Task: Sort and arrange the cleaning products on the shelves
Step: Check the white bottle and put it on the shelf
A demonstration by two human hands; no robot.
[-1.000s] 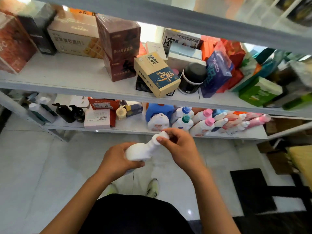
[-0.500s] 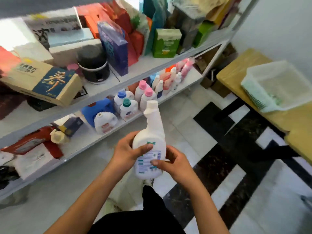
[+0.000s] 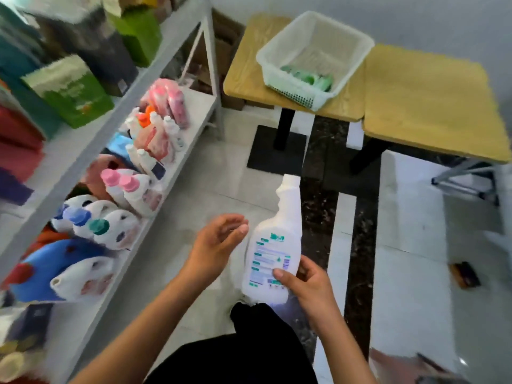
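A white bottle (image 3: 277,239) with a green-printed label and a narrow neck stands upright in front of me. My right hand (image 3: 304,278) grips its lower part, thumb across the label. My left hand (image 3: 216,242) hovers just left of the bottle, fingers loosely spread, holding nothing. On the left, the lower grey shelf (image 3: 191,145) carries white bottles with pink caps (image 3: 130,189), white jugs with blue and teal caps (image 3: 97,225), a blue jug (image 3: 55,261) and pink refill pouches (image 3: 169,101).
A white plastic basket (image 3: 315,48) with green items inside sits on a wooden table (image 3: 249,76); a second wooden table (image 3: 432,103) stands to its right. Green boxes (image 3: 69,90) fill the upper shelf. The floor is tiled white and black.
My view has swung right, away from the shelves toward the tables. My left hand has let go of the bottle, which my right hand alone now holds.
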